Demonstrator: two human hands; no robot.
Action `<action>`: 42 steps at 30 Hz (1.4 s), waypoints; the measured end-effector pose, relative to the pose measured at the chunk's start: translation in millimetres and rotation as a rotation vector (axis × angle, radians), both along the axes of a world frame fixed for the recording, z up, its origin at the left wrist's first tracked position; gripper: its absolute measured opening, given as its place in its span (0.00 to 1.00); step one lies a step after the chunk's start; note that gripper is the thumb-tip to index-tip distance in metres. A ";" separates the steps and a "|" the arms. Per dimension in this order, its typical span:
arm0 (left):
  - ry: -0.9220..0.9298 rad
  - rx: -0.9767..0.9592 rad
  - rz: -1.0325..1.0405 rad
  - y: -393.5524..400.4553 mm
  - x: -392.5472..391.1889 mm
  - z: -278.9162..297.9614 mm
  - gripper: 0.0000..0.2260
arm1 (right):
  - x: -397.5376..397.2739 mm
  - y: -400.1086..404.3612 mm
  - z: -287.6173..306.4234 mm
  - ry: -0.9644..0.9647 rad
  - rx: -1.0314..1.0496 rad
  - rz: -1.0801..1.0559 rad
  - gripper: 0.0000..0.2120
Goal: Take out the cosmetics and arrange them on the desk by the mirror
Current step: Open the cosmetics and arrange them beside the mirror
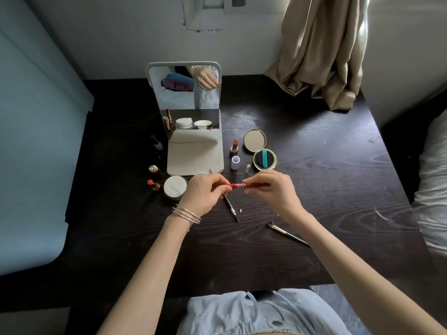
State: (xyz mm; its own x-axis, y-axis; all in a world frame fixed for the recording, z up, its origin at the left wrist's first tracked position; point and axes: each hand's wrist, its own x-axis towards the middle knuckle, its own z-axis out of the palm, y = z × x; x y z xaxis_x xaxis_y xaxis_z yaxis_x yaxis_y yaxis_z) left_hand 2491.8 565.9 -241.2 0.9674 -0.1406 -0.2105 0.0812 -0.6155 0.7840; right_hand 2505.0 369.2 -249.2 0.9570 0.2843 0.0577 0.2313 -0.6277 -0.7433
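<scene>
Head cam: both hands w/ fingers curled, pinching a red pencil (249,185) at mid-frame, left hand (204,194) on one end, right hand (272,189) on the other, held level just above the desk (338,189), below the mirror (186,102). A spoolie brush (231,209) lies under the left hand.

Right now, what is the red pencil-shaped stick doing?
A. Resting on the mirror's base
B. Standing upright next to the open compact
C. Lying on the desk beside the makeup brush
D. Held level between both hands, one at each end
D: the left hand and the right hand each pinch one end of the red stick, which is held level above the dark desk, in front of the mirror.
</scene>
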 end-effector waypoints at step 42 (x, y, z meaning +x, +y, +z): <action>-0.036 -0.003 0.165 46.5 0.7 -41.0 0.02 | 1.5 53.1 -74.2 0.278 0.147 -0.499 0.03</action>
